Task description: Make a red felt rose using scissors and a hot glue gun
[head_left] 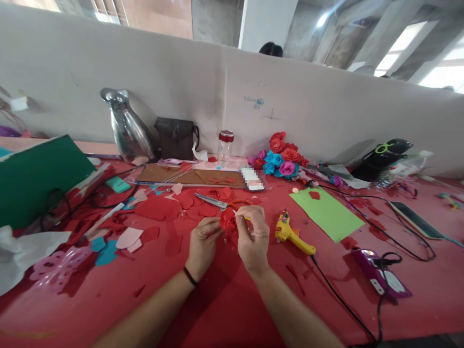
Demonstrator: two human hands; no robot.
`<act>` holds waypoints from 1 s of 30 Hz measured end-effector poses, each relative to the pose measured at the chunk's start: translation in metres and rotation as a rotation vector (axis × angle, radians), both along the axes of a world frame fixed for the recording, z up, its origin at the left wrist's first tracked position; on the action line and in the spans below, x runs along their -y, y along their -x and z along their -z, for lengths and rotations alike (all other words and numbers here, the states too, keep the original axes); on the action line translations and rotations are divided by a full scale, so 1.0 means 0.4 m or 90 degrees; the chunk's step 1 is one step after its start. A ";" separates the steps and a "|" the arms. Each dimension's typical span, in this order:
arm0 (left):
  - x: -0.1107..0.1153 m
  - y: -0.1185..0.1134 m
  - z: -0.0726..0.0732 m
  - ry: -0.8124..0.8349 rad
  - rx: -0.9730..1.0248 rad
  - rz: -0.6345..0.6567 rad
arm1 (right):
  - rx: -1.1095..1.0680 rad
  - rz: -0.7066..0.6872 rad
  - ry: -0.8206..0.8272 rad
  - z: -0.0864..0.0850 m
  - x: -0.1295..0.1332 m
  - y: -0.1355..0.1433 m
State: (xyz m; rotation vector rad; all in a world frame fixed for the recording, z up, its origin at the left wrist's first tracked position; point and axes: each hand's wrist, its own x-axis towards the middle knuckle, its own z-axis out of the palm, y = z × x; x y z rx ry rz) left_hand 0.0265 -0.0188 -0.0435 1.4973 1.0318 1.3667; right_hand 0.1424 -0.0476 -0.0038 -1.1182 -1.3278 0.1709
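Observation:
A red paper flower [227, 222] is between my two hands, above the red table [224, 314]. My left hand [203, 244] has its fingers closed on the flower's left edge. On the other side my right hand [254, 237] is closed in a pinch on a thin pale and yellow stick-like thing [247, 218], its tip at the flower. What kind of tool it is, I cannot tell. Scissors [212, 200] with orange handles lie just beyond the flower, blades pointing left. A yellow hot glue gun [294, 236] rests to the right of my right hand.
Red paper pieces [159, 207] litter the left side. Finished paper flowers [284, 157] stand at the back near a phone [252, 179], a glass jar [225, 147] and a steel jug [128, 128]. Green paper [328, 212], a purple power box [382, 275] and cords lie right.

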 end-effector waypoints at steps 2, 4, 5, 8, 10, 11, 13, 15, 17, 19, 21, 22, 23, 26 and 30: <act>0.001 0.000 -0.002 0.006 -0.006 -0.001 | 0.002 -0.001 0.001 0.002 -0.001 0.000; 0.001 0.000 -0.003 0.007 -0.011 -0.003 | 0.004 -0.002 -0.002 0.003 -0.002 0.000; 0.001 0.000 -0.003 0.005 -0.010 -0.003 | 0.006 -0.003 -0.004 0.003 -0.002 0.000; -0.001 -0.001 -0.001 0.001 -0.007 -0.004 | 0.009 -0.001 -0.003 0.003 -0.002 0.001; -0.002 -0.001 0.001 0.000 -0.008 -0.005 | 0.010 0.000 0.001 0.001 -0.002 0.001; -0.002 0.000 0.001 0.000 -0.010 -0.006 | 0.011 0.002 0.003 0.001 -0.002 0.001; -0.002 0.000 0.000 0.000 -0.012 -0.004 | 0.016 0.005 0.005 0.000 -0.001 0.002; -0.002 0.001 -0.003 0.001 -0.016 0.002 | 0.020 0.008 0.007 0.000 -0.001 0.003; -0.003 0.002 -0.008 -0.005 -0.025 0.004 | 0.019 0.015 0.010 0.000 -0.001 0.003; -0.006 0.002 -0.013 -0.017 -0.043 0.003 | 0.017 0.023 0.022 -0.003 0.000 0.002; -0.009 0.002 -0.017 -0.035 -0.069 -0.006 | 0.027 0.028 0.037 -0.010 0.002 -0.004; -0.010 0.002 -0.018 -0.047 -0.085 -0.013 | 0.033 0.031 0.043 -0.016 0.002 -0.009; -0.011 0.002 -0.020 -0.060 -0.104 -0.019 | 0.034 0.038 0.045 -0.022 0.002 -0.016; -0.015 0.009 -0.024 -0.101 -0.183 -0.037 | 0.010 0.089 0.004 -0.042 0.000 -0.048; -0.031 0.034 -0.032 -0.149 -0.289 -0.076 | 0.193 0.153 -0.057 -0.055 -0.011 -0.095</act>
